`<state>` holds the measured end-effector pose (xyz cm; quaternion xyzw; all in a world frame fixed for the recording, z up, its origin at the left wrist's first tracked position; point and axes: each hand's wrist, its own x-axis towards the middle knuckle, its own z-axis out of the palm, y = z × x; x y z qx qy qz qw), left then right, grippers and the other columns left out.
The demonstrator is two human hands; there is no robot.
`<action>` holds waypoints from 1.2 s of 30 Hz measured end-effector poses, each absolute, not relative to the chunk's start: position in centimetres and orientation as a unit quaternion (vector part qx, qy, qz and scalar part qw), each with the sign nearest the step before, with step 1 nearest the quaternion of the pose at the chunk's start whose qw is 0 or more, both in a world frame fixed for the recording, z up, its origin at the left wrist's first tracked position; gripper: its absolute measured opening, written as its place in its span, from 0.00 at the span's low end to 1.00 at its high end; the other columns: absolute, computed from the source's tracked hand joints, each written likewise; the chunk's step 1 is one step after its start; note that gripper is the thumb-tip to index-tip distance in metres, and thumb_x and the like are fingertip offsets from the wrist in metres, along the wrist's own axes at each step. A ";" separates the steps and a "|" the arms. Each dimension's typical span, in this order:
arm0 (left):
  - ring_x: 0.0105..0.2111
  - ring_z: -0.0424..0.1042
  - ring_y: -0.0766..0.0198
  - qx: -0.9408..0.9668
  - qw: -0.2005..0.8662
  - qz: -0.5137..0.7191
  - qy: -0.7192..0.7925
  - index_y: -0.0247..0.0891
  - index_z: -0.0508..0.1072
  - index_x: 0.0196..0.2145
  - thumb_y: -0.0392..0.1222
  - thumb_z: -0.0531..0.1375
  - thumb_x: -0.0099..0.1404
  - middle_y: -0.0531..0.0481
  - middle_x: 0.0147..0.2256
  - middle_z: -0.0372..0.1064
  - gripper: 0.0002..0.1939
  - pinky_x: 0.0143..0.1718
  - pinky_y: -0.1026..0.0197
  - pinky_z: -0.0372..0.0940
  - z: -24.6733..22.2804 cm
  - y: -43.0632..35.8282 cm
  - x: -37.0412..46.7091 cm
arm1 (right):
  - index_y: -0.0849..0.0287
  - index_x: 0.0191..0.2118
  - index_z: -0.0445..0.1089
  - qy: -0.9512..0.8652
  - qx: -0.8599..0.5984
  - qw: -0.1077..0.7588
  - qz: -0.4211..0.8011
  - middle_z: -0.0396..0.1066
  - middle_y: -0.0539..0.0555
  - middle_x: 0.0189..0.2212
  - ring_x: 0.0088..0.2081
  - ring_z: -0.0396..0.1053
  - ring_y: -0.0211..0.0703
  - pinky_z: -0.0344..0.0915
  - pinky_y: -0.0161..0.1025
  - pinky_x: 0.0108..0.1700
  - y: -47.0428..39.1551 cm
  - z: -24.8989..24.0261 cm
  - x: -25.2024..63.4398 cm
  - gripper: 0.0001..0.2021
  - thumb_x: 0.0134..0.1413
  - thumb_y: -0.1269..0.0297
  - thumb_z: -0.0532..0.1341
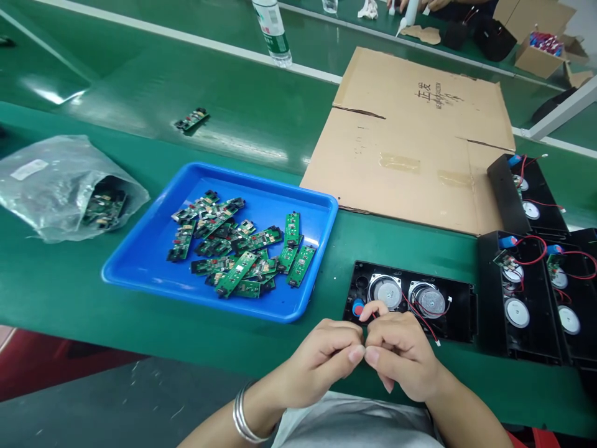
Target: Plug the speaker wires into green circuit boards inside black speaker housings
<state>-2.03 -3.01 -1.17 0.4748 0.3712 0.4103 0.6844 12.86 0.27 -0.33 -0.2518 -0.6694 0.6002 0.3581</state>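
Note:
My left hand [324, 361] is closed, thumb pressed against its curled fingers. Facing it, nearly touching thumb to thumb, my right hand [403, 356] is closed too. Whatever they pinch is hidden by the fingers. Just beyond them lies a black speaker housing [459, 311] with two round speakers, the left one [386, 292] and the right one [428, 300]. Red and black wires with white plugs trail over it. Beside my right fingers, a blue cylinder with a red end [357, 307] sits in the housing's left corner.
A blue tray [153, 291] of several green circuit boards [237, 274] stands left. Beyond it are a plastic bag [51, 186] of boards, a lone board [192, 119] and a bottle [273, 34]. Flattened cardboard [420, 143] lies behind; wired housings [517, 298] stand right. Another person's hand [438, 5] shows at top.

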 end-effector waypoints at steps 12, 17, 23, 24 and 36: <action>0.27 0.67 0.65 0.714 0.370 0.405 0.435 0.36 0.70 0.41 0.54 0.48 0.69 0.50 0.27 0.67 0.20 0.28 0.63 0.63 0.0 -2.5 -4.8 | 0.56 0.23 0.58 -0.726 -0.277 0.355 0.521 0.63 0.43 0.13 0.19 0.61 0.34 0.62 0.46 0.48 0.4 0.1 13.0 0.17 0.65 0.63 0.48; 0.32 0.69 0.64 0.816 0.206 0.383 0.382 0.35 0.66 0.50 0.42 0.53 0.69 0.47 0.33 0.72 0.15 0.32 0.62 0.65 0.0 -2.5 -4.8 | 0.57 0.26 0.59 -0.759 -0.247 0.353 0.487 0.63 0.44 0.16 0.22 0.60 0.34 0.62 0.46 0.49 0.3 -0.1 13.1 0.15 0.65 0.66 0.47; 0.26 0.65 0.66 0.838 0.203 0.346 0.370 0.33 0.70 0.39 0.31 0.54 0.67 0.49 0.27 0.72 0.06 0.27 0.62 0.60 1.6 -2.2 -5.1 | 0.57 0.29 0.59 -0.812 -0.243 0.335 0.412 0.59 0.44 0.18 0.22 0.55 0.34 0.63 0.47 0.49 0.4 -0.1 13.2 0.11 0.63 0.72 0.49; 0.25 0.64 0.66 0.846 0.199 0.328 0.370 0.33 0.70 0.37 0.31 0.53 0.68 0.50 0.26 0.72 0.07 0.26 0.62 0.59 1.9 -2.1 -5.3 | 0.57 0.29 0.59 -0.820 -0.240 0.331 0.400 0.59 0.44 0.18 0.22 0.54 0.34 0.63 0.46 0.48 0.4 0.0 13.2 0.10 0.62 0.72 0.49; 0.22 0.55 0.67 0.892 0.186 0.270 0.310 0.32 0.71 0.30 0.33 0.48 0.70 0.54 0.21 0.63 0.15 0.27 0.60 0.54 2.3 -1.5 -6.2 | 0.58 0.29 0.60 -0.838 -0.218 0.313 0.390 0.58 0.45 0.19 0.22 0.50 0.34 0.60 0.42 0.43 0.6 0.3 13.3 0.11 0.63 0.73 0.47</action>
